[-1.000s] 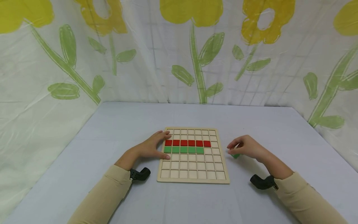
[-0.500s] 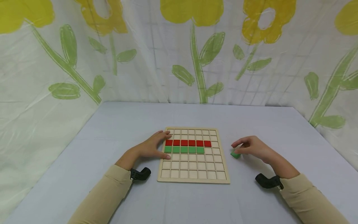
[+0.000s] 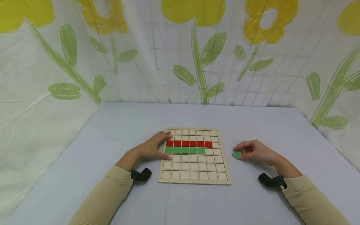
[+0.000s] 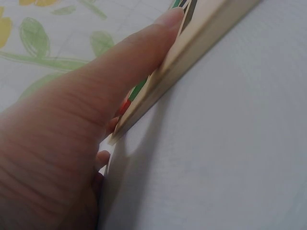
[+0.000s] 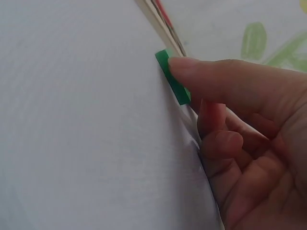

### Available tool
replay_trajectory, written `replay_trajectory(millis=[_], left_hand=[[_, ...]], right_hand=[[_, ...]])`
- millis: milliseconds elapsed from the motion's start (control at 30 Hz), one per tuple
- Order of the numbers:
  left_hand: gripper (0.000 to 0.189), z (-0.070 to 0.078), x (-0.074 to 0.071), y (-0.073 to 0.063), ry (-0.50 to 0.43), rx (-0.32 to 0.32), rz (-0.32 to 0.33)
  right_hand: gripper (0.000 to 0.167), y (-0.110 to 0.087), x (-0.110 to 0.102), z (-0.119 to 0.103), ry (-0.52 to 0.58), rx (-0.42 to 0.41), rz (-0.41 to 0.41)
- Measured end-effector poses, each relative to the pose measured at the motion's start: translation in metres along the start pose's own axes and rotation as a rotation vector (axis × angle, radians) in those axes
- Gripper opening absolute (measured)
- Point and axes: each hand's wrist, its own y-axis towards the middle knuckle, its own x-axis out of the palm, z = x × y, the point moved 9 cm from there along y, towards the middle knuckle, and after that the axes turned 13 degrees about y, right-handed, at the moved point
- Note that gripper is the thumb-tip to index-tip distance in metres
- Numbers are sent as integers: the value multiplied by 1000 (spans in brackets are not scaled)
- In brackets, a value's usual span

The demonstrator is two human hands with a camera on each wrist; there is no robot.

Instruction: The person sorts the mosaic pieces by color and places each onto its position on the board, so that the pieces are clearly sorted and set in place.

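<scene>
My left hand [image 3: 150, 147] lies over the left edge of a wooden grid board [image 3: 194, 181], its thumb and fingers extended onto the frame. The left wrist view shows the thumb [image 4: 139, 52] along the board's top side. A row of red square tiles [image 3: 184, 143] fills several cells, with a row of green square tiles [image 3: 184, 150] directly below it. Right of the board, my right hand [image 3: 256, 153] pinches a loose green tile [image 3: 235, 155] between thumb and fingers, low at the tabletop. In the right wrist view, the thumb covers part of this green tile [image 5: 172, 79].
A white cloth covers the table [image 3: 135, 118]. Behind it hangs a curtain [image 3: 157, 78] printed with yellow flowers. A black wrist camera [image 3: 141, 175] sits below the left hand, and another black wrist camera [image 3: 271, 180] below the right.
My right hand has shifted slightly right, away from the board, then lower. The green tile now shows more plainly at the fingertips. My left hand has stayed on the board.
</scene>
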Motion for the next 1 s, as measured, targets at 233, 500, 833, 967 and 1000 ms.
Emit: replay_trajectory(millis=[233,500,833,967,1000], left_hand=[[90,0,0,0,4,-3,-2],[91,-1,0,0,14,-2,-3],[91,-2,1,0,7,-4,-2],[91,-2,1,0,13,-3,4],[91,-2,1,0,13,-4,5]], right_hand=[[42,-1,7,-7,-24,-61,-67],[37,-2,8,-9,-48,-89,-95],[31,-2,5,-8,-105,-62,-36],[31,-2,4,-7,-115,-36,-7],[31,-1,3,-6,-117,-31,0]])
